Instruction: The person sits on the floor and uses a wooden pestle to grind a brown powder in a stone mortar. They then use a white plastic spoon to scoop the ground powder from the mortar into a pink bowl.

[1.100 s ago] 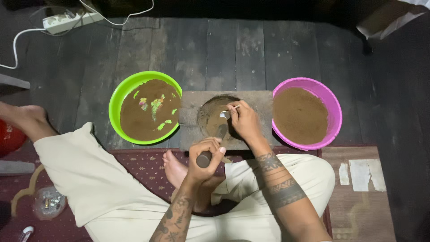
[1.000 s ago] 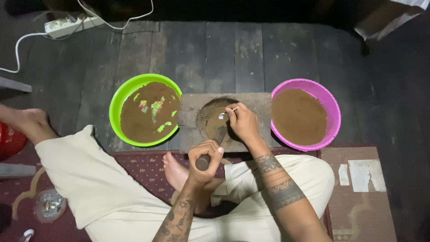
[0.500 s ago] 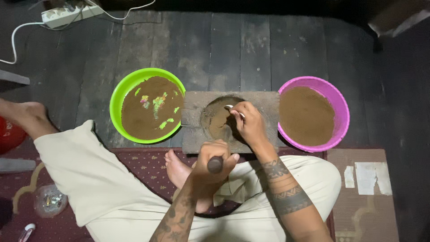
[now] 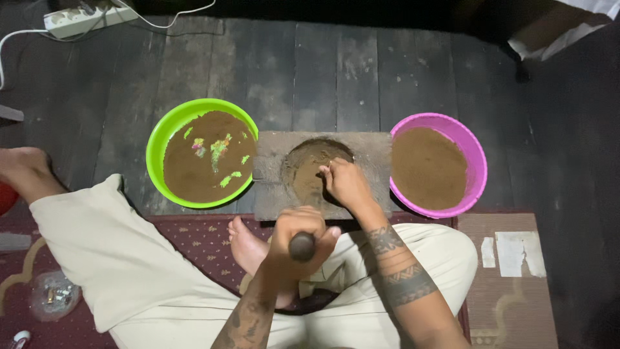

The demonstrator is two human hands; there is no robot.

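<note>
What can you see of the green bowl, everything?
The green bowl is round, bright green, plastic by its look, and stands upright on the dark plank floor. It is nearly full of brown powder with green and pinkish flecks on top. Its right rim sits against the grey stone block; neither of the hands touches it.

Dark, worn wooden plank floor (image 4: 336, 71) across the upper half, with a white power strip (image 4: 81, 19) and white cables near the top left corner. A dark red patterned rug (image 4: 194, 236) along the lower edge, a brown ribbed mat (image 4: 510, 304) beside it at the right carrying torn white paper scraps (image 4: 520, 253). At the lower left on the rug, a clear crumpled plastic bag (image 4: 55, 296) with small bits inside, and a red rounded object (image 4: 5, 197) cut off by the left edge.
</note>
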